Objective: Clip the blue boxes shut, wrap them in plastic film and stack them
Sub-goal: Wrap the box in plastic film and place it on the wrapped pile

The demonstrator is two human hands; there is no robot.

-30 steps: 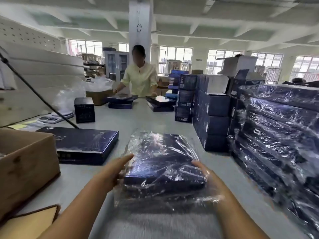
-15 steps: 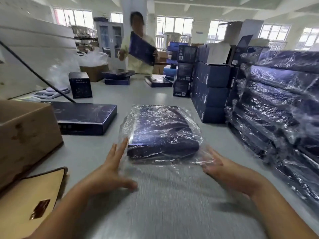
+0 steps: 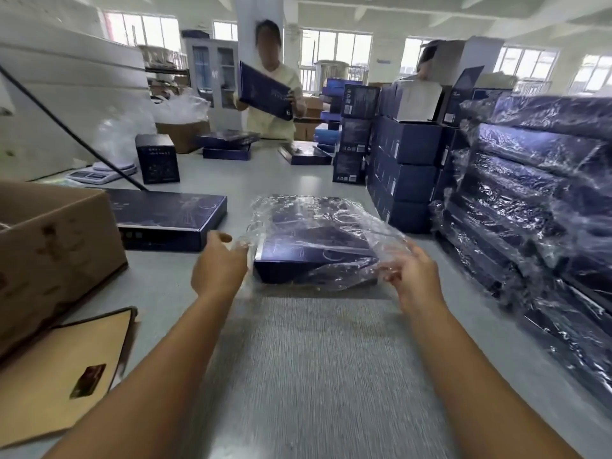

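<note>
A flat blue box (image 3: 311, 260) lies in the middle of the grey table (image 3: 314, 359), loosely covered by crinkled clear plastic film (image 3: 331, 220). The film's near edge is raised off the box's front side. My left hand (image 3: 218, 263) is at the film's left corner, fingertips pinching it beside the box. At the film's right corner my right hand (image 3: 414, 273) pinches the edge with curled fingers. A second, unwrapped blue box (image 3: 172, 220) lies flat to the left. Several film-wrapped boxes (image 3: 530, 200) are stacked along the right.
An open cardboard carton (image 3: 56, 246) and a brown card folder (image 3: 59, 369) sit at the near left. Stacked blue cartons (image 3: 407, 167) stand behind the wrapped box. Across the table a person (image 3: 271, 120) holds up a blue box. A scale (image 3: 99, 172) and small dark box (image 3: 157, 159) stand far left.
My hands have left the tabletop and taken hold of the film's near corners, raising its edge. The person across the table has lifted a blue box.
</note>
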